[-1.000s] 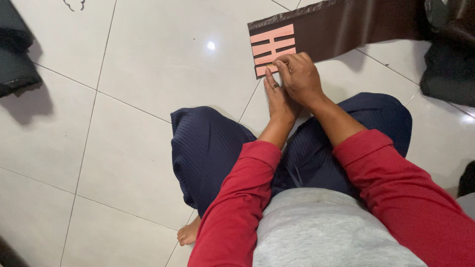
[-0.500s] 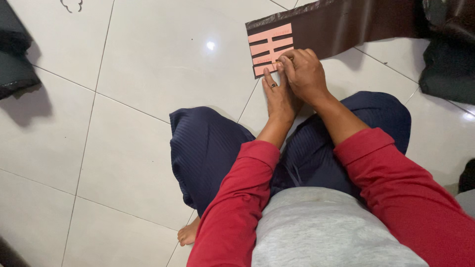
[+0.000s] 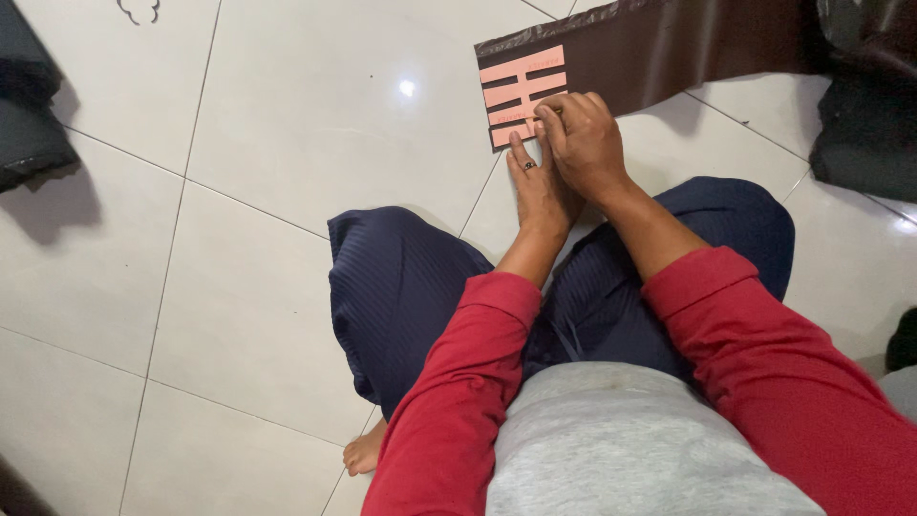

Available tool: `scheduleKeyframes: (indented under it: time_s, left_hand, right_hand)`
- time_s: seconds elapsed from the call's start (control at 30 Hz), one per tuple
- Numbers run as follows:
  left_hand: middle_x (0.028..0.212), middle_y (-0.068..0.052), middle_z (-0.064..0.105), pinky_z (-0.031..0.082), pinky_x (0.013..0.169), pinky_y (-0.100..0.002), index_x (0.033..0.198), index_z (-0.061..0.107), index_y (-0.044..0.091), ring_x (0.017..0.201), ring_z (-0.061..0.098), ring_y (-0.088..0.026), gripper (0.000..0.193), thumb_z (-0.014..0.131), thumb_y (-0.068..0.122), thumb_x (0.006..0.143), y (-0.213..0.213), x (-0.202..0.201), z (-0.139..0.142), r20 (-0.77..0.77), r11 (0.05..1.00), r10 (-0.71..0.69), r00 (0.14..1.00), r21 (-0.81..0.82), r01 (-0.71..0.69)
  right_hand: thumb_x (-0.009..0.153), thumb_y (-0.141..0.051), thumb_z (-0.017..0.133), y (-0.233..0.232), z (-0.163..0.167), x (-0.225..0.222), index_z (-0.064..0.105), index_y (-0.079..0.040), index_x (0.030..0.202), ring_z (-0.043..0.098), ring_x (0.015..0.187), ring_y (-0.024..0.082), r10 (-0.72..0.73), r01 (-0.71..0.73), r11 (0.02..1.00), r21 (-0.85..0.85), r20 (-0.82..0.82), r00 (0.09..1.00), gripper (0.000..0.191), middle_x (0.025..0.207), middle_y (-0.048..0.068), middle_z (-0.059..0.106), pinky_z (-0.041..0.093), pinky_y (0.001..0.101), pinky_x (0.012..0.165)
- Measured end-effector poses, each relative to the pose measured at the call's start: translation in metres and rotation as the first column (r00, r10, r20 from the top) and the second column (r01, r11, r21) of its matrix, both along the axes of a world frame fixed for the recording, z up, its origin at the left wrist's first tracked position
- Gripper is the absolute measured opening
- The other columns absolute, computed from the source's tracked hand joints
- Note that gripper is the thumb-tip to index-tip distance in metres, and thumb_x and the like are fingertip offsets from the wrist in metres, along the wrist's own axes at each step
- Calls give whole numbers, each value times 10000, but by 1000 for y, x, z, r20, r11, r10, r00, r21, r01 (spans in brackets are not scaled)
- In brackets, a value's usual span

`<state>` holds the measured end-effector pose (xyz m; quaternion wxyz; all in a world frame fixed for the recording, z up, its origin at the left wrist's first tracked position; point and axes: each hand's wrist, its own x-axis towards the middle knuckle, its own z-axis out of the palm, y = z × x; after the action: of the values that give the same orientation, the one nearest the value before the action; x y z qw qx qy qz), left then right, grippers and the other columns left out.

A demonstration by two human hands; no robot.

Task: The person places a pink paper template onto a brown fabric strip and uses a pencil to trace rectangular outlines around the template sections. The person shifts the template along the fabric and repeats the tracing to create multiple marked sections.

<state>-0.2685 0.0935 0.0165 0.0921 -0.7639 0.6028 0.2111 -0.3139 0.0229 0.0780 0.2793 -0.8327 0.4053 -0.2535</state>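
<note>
Seated cross-legged on the white tiled floor (image 3: 287,143), with the right hand (image 3: 583,143) curled almost shut, fingertips pinched on the lower edge of a pink paper strip template (image 3: 523,94) lying on the end of a dark brown sheet (image 3: 669,43); hard to tell whether anything thin sits in that pinch. Left hand (image 3: 538,186) flat and open just beneath, ringed finger stretched to the template's lower edge, holding nothing, partly covered by the right hand. Dark bundles well apart: a black cloth (image 3: 29,115) far left, a black bag (image 3: 864,105) at the right edge.
</note>
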Motion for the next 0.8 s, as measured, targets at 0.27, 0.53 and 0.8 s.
scheduleKeyframes:
  time_s: [0.27, 0.53, 0.8]
  left_hand:
    - [1685, -195, 122, 103, 1227, -617, 1632, 113, 73, 1516, 13, -588, 863, 464, 537, 996, 1, 1, 2, -13, 995, -47, 999, 92, 48]
    - [1685, -263, 134, 90, 1247, -596, 1625, 155, 9, 1547, 59, -491, 883, 481, 526, 988, 4, 1, -4, -5, 999, 17, 1000, -27, -17]
    - [1598, -220, 226, 214, 1171, -609, 1558, 151, 110, 1466, 160, -597, 919, 539, 623, 902, 0, 3, -2, 95, 990, -21, 995, -134, 34]
  right_hand:
    - [1046, -135, 664, 3, -5, 10, 735, -22, 1044, 634, 915, 307, -7, 4, 997, 72, 40, 999, 133, 1005, 113, 732, 512, 412, 830]
    - [1044, -151, 660, 8, -8, 26, 736, -24, 1032, 668, 962, 304, 65, -75, 993, 87, 106, 992, 148, 999, 107, 740, 514, 408, 884]
    - [1022, -217, 645, -2, 8, 8, 729, -65, 1066, 711, 827, 251, -142, 72, 895, 440, 129, 981, 180, 963, 99, 699, 564, 362, 741]
